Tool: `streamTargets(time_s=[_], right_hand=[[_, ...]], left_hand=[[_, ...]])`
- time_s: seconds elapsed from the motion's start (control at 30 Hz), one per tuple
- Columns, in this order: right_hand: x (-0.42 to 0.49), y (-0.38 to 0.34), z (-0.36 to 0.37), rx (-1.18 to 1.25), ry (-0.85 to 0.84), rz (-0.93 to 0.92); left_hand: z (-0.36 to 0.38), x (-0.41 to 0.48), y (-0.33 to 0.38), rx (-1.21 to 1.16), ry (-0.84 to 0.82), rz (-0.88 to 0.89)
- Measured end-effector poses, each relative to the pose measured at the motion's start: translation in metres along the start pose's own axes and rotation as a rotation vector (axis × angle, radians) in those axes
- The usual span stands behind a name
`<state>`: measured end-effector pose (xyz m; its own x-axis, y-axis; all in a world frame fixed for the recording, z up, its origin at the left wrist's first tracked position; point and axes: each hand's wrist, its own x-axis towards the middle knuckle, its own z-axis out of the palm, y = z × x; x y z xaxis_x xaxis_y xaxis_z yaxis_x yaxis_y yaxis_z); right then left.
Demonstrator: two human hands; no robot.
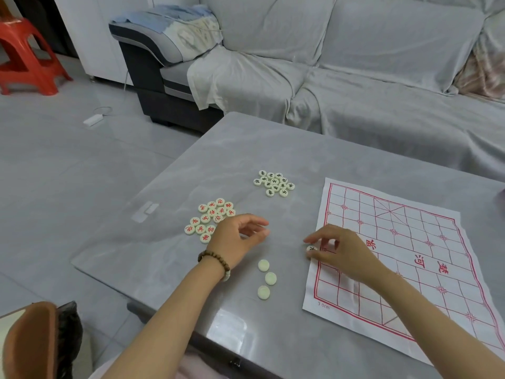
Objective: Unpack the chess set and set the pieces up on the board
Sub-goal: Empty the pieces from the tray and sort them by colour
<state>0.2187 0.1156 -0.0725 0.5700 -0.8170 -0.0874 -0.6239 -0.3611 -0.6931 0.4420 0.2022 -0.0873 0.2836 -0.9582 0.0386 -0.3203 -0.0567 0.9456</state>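
Observation:
A white paper chess board (426, 258) with red grid lines lies on the right of the grey table. Several round cream pieces with red characters (210, 220) form a cluster at the middle left. A second cluster with black characters (274, 183) lies farther back. Three pieces lie face down (267, 279) in a short column near the front. My left hand (237, 236) hovers beside the red cluster, fingers curled and apart, holding nothing. My right hand (341, 250) pinches a black-marked piece (311, 248) at the board's left edge.
The grey table (191, 165) has its left edge near the red cluster and a clear plastic bit (144, 210) on it. A covered grey sofa (355, 64) stands behind. A red stool (27, 56) is at far left. A brown bag (35, 340) sits at the lower left.

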Motion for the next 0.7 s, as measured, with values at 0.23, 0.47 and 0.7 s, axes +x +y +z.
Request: streamTargets(time_s=[0.23,0.47,0.7], right_hand=[[0.034,-0.015,0.016,-0.012,0.127,-0.047],[0.109,-0.029,0.042,0.109,0.27,0.033],[0.072,-0.037,0.042,0.215,0.294,-0.048]], left_hand=[[-0.004,-0.002,0.001,0.08,0.0,-0.008],[-0.021,-0.009,-0.01,0.16,-0.095,-0.069],[-0.027,-0.029,-0.008,0.268,-0.294,-0.005]])
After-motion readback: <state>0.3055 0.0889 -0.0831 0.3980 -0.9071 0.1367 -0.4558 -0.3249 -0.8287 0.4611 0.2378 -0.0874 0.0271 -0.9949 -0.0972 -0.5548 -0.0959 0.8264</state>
